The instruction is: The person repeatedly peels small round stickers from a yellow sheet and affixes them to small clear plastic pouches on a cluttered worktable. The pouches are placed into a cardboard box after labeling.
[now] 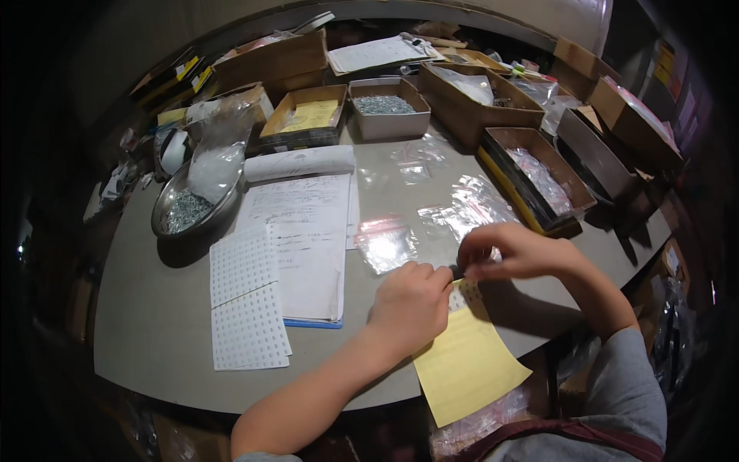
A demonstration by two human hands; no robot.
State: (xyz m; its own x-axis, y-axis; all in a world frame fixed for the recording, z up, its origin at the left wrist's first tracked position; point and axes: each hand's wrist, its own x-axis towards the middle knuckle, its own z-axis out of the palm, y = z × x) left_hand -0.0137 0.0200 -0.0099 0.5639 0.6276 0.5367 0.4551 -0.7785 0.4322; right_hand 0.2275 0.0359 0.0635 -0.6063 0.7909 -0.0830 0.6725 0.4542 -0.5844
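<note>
We take the yellow sheet (468, 362) at the near edge of the grey table (146, 323) as our mark. Far to its left and further back sits a metal bowl (165, 218) with small silvery parts in it and a clear bag (218, 158) leaning over its rim. Nearer, still left of the sheet, two white label sheets (246, 304) lie side by side, touching a stack of written papers (304, 246) with a rolled paper (300, 162) at its far end.

Just left of the sheet's upper corner our left hand (412, 304) rests curled, its fingers closed toward the thumb; what they pinch is too small for us to tell. Behind that hand lies a small clear bag (385, 242) with a red strip along its top.

Above the sheet's upper right corner our right hand (512, 250) is closed too, fingertips pinched on a small dark piece (457, 270) held between the two hands, right over the sheet's top edge. More clear bags (469, 204) lie behind it.

Far behind the sheet stands an open box of silvery screws (385, 105); to its right and back, a brown box (539, 181) holds bagged parts.
</note>
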